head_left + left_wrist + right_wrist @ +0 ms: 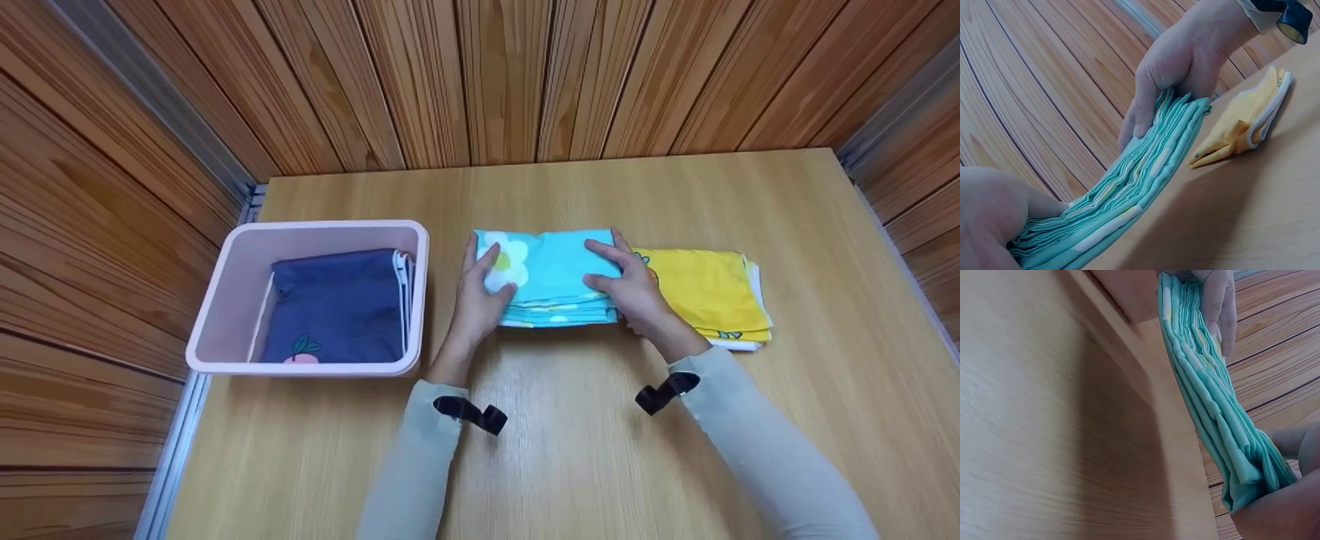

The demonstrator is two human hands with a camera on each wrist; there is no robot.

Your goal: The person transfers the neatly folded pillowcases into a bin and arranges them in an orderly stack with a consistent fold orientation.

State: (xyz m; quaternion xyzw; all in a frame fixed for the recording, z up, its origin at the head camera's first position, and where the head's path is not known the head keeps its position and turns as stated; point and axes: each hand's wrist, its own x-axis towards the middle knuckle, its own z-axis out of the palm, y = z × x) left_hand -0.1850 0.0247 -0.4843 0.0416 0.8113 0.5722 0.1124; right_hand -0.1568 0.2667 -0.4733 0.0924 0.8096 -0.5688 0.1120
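Both hands grip a folded turquoise cloth (551, 277) with a white flower print, which lies on the wooden bench (570, 450) between a pink tub (225, 315) and a folded yellow cloth (709, 292). The left hand (480, 296) is clamped on the cloth's left end, fingers on top; the right hand (634, 289) pinches its right end, thumb at the layered front edge. In the tub lies a folded navy cloth (337, 304); the yellow cloth sits just beside the right hand

Pink bin (225, 300) with navy cloth (337, 304)
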